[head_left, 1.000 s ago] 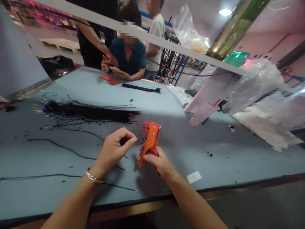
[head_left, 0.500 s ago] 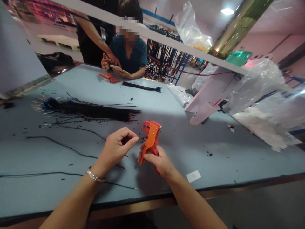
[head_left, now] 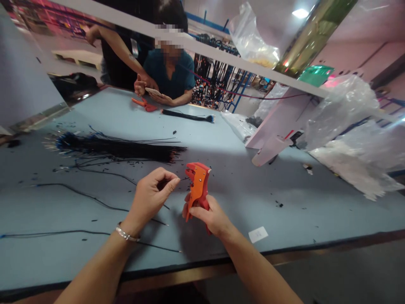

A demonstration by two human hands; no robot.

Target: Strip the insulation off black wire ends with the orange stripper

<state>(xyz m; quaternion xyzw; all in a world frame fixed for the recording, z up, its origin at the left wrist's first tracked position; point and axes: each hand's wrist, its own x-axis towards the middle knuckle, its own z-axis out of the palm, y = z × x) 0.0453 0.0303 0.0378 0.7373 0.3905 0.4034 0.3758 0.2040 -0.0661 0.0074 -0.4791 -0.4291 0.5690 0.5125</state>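
My right hand [head_left: 211, 216] grips the handles of an orange-red wire stripper [head_left: 196, 185], held upright over the blue table [head_left: 284, 185]. My left hand [head_left: 151, 196] is pinched shut just left of the tool's jaws, thumb against forefinger on the end of a thin black wire [head_left: 182, 180] that points into the jaws. A metal bracelet sits on my left wrist. A thick bundle of black wires [head_left: 117, 147] lies further back on the left.
Loose black wires [head_left: 85, 195] trail across the table near my left arm, with small black scraps scattered about. A white label [head_left: 258, 234] lies near the front edge. Plastic bags [head_left: 348, 139] pile up at right. Two people are at the far side with another orange tool [head_left: 144, 104] and a wire bundle [head_left: 188, 116].
Both hands and the stripper shifted slightly left. My left pinch stays at the jaws. A person in white who stood behind at first is gone from view.
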